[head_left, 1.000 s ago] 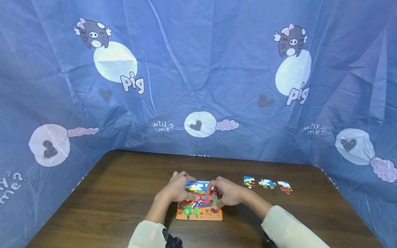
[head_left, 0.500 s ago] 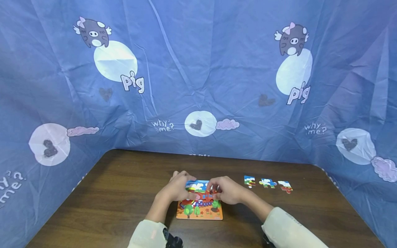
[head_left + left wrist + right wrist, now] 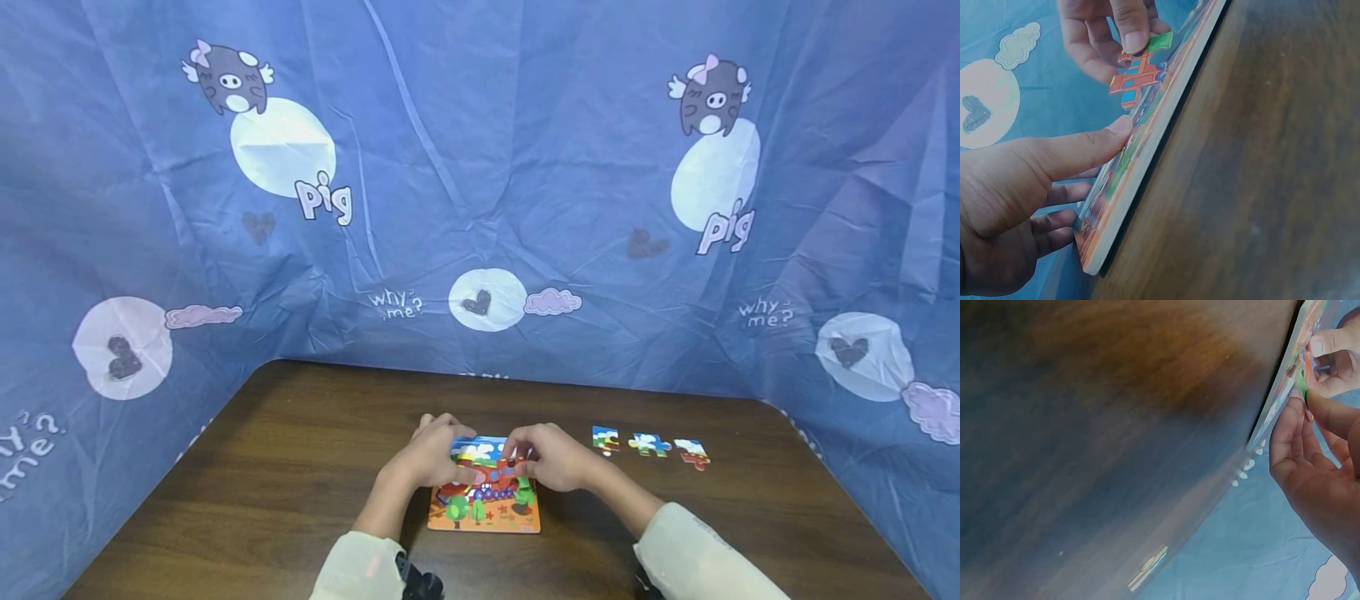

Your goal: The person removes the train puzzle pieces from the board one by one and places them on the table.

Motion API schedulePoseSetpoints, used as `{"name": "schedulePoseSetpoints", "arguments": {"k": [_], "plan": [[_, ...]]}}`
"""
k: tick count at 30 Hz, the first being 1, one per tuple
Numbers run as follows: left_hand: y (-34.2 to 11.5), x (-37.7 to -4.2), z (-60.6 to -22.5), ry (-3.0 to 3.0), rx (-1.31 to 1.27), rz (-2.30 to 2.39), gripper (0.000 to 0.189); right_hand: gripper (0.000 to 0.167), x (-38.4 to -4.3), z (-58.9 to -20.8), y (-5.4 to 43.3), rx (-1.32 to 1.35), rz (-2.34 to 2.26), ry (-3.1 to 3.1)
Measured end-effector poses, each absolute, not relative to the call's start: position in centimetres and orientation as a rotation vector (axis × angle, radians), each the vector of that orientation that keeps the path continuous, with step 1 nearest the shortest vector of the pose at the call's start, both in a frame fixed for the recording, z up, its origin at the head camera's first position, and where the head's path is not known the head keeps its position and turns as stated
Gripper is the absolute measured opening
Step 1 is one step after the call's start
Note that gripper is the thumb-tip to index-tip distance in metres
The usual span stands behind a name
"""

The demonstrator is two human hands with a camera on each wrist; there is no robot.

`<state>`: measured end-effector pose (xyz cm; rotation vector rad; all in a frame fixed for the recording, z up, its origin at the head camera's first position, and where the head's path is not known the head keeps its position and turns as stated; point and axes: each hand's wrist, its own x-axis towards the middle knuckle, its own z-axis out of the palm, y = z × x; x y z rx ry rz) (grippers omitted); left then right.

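A wooden jigsaw board (image 3: pixel 483 518) with a red train, trees and clouds lies on the table. My left hand (image 3: pixel 430 457) holds the board at its left side, the thumb (image 3: pixel 1094 147) on the picture and the other fingers at the edge. Over the board's right part, my right hand (image 3: pixel 557 460) pinches a puzzle piece between thumb and fingers. In the left wrist view this red and green puzzle piece (image 3: pixel 1140 80) is tilted above the board face. The right fingers partly hide it in the head view.
To the right of the board lie three loose puzzle pieces in a row: one (image 3: pixel 604 439) nearest, one (image 3: pixel 648 444) in the middle, one (image 3: pixel 692 452) farthest right. A blue printed cloth (image 3: pixel 480 183) hangs behind the brown table (image 3: pixel 300 467).
My right thumb has shifted from beside the tree on the board's right to farther up, closer to the other fingers. The left hand stays in place, and so do the loose pieces.
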<state>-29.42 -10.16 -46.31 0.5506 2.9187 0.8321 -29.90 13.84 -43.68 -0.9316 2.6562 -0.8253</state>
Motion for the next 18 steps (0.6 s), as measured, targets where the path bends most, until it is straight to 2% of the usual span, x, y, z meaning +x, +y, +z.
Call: {"name": "schedulePoseSetpoints", "arguments": {"k": [18], "plan": [[-10.1,-29.5,-46.4,2.917,0.531,0.814,0.066,0.011,-30.4,-42.8,17.9,-0.816,-1.161,2.593]]}}
